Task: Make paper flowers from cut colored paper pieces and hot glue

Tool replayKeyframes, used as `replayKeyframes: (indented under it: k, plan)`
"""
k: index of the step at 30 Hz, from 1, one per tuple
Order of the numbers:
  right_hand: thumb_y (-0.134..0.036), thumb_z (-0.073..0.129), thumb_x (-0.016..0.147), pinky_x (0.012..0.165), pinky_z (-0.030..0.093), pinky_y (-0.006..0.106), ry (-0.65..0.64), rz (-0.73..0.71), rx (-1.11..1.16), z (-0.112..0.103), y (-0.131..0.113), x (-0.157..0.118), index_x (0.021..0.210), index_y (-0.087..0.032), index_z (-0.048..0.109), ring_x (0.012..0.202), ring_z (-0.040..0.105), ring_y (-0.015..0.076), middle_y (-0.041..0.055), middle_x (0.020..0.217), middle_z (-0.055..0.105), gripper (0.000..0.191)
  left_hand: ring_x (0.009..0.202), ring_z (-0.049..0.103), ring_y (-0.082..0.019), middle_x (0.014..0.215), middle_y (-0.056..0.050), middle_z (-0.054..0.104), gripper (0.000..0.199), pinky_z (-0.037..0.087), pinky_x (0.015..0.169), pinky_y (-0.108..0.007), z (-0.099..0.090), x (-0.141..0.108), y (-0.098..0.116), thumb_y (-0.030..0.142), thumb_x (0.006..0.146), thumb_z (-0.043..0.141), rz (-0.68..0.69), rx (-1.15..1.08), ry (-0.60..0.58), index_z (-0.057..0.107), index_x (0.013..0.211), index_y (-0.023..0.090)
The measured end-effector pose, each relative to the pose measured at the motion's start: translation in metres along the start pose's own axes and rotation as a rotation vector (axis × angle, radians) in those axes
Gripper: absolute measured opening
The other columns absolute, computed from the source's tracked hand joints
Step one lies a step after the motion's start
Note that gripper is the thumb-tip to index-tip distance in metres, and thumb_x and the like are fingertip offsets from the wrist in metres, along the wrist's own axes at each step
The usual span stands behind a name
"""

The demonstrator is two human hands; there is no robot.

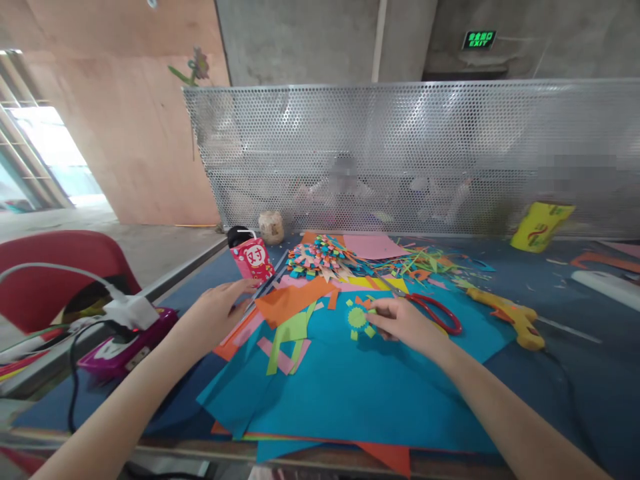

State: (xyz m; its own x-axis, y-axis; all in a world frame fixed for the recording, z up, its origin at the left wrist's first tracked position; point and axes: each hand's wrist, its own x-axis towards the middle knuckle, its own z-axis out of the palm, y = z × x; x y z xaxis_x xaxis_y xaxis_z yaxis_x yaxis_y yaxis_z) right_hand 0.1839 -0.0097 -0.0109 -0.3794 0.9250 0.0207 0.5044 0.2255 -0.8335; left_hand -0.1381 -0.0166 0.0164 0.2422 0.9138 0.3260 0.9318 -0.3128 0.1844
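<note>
Head view, blue paper (320,407), mesh (280,127), perhaps someone (344,183) behind

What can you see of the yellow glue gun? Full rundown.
The yellow glue gun looks plastic and lies on its side, nozzle pointing left, grip toward the camera. A pale glue stick juts from its rear; a dark cord trails from the grip. It lies at the right edge of the blue paper sheet; no hand touches it.
</note>
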Motion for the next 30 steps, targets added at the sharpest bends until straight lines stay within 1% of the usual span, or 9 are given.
replayKeyframes:
  k: [2, 4, 6, 8, 13, 16, 20, 26, 30]
  plan:
    - [-0.037, 0.047, 0.078, 0.045, 0.033, 0.020, -0.038, -0.027, -0.021, 0.000, 0.000, -0.001, 0.066, -0.017, 0.049, 0.045, 0.044, 0.0082, -0.0047, 0.049, 0.045, 0.023, 0.105, 0.054, -0.026, 0.114, -0.009, 0.060, 0.048, 0.040, 0.089, -0.035, -0.001, 0.004, -0.002, 0.046, 0.077, 0.040, -0.035, -0.005, -0.072, 0.049, 0.114, 0.017]
    - [-0.038, 0.047, 0.078, 0.047, 0.035, 0.021, -0.057, -0.047, -0.052, 0.001, -0.001, -0.002, 0.069, -0.017, 0.051, 0.047, 0.046, 0.0092, -0.0038, 0.052, 0.047, 0.024, 0.110, 0.050, -0.026, 0.122, -0.009, 0.054, 0.058, 0.038, 0.092, -0.036, 0.002, 0.006, 0.000, 0.051, 0.074, 0.046, -0.013, -0.001, -0.182, 0.043, 0.121, 0.017]
    - [-0.040, 0.048, 0.078, 0.049, 0.035, 0.023, -0.029, -0.061, -0.105, 0.001, -0.001, -0.003, 0.073, -0.017, 0.055, 0.051, 0.048, 0.0111, -0.0018, 0.057, 0.050, 0.025, 0.116, 0.044, -0.026, 0.130, -0.011, 0.046, 0.065, 0.034, 0.096, -0.038, 0.008, 0.007, 0.005, 0.051, 0.074, 0.047, 0.034, 0.031, -0.254, 0.036, 0.128, 0.017]
    - [-0.041, 0.048, 0.078, 0.052, 0.035, 0.025, 0.015, -0.079, -0.166, 0.001, -0.001, -0.005, 0.079, -0.017, 0.058, 0.057, 0.049, 0.0133, 0.0007, 0.064, 0.054, 0.026, 0.119, 0.041, -0.028, 0.134, -0.011, 0.041, 0.066, 0.031, 0.097, -0.042, 0.015, 0.008, 0.009, 0.050, 0.075, 0.046, 0.062, 0.081, -0.278, 0.031, 0.132, 0.019]
    - [-0.040, 0.047, 0.080, 0.055, 0.035, 0.025, 0.017, -0.122, -0.237, 0.001, -0.001, -0.006, 0.083, -0.020, 0.061, 0.063, 0.050, 0.0143, 0.0018, 0.072, 0.058, 0.025, 0.104, 0.054, -0.028, 0.119, -0.011, 0.056, 0.050, 0.036, 0.091, -0.042, 0.023, 0.013, 0.012, 0.042, 0.080, 0.041, 0.116, 0.128, -0.334, 0.043, 0.123, 0.016]
    - [-0.038, 0.047, 0.081, 0.055, 0.036, 0.024, 0.012, -0.146, -0.241, 0.001, 0.001, -0.005, 0.086, -0.020, 0.061, 0.063, 0.050, 0.0137, 0.0017, 0.074, 0.058, 0.024, 0.105, 0.054, -0.026, 0.119, -0.011, 0.056, 0.048, 0.039, 0.090, -0.038, 0.020, 0.016, 0.014, 0.038, 0.080, 0.041, 0.121, 0.104, -0.324, 0.045, 0.121, 0.014]
    - [-0.035, 0.047, 0.081, 0.056, 0.037, 0.024, 0.030, -0.167, -0.237, 0.001, 0.005, -0.002, 0.092, -0.019, 0.061, 0.065, 0.051, 0.0137, 0.0020, 0.075, 0.059, 0.023, 0.108, 0.052, -0.026, 0.123, -0.010, 0.053, 0.050, 0.039, 0.090, -0.035, 0.012, 0.016, 0.021, 0.041, 0.076, 0.047, 0.082, -0.043, -0.256, 0.047, 0.119, 0.017]
    - [-0.032, 0.049, 0.080, 0.057, 0.038, 0.024, 0.057, -0.187, -0.239, 0.002, 0.005, -0.001, 0.090, -0.019, 0.062, 0.065, 0.053, 0.0139, 0.0025, 0.075, 0.062, 0.022, 0.089, 0.061, -0.022, 0.095, -0.006, 0.067, 0.044, 0.045, 0.080, -0.033, 0.006, 0.021, 0.030, 0.033, 0.076, 0.044, 0.030, -0.147, -0.246, 0.046, 0.118, 0.018]
    - [-0.035, 0.049, 0.080, 0.059, 0.040, 0.025, 0.093, -0.197, -0.254, 0.001, 0.000, -0.004, 0.087, -0.019, 0.064, 0.067, 0.056, 0.0150, 0.0034, 0.079, 0.065, 0.023, 0.102, 0.055, -0.027, 0.114, -0.013, 0.058, 0.052, 0.042, 0.084, -0.036, 0.013, 0.032, 0.033, 0.042, 0.074, 0.048, 0.051, -0.053, -0.166, 0.048, 0.117, 0.014]
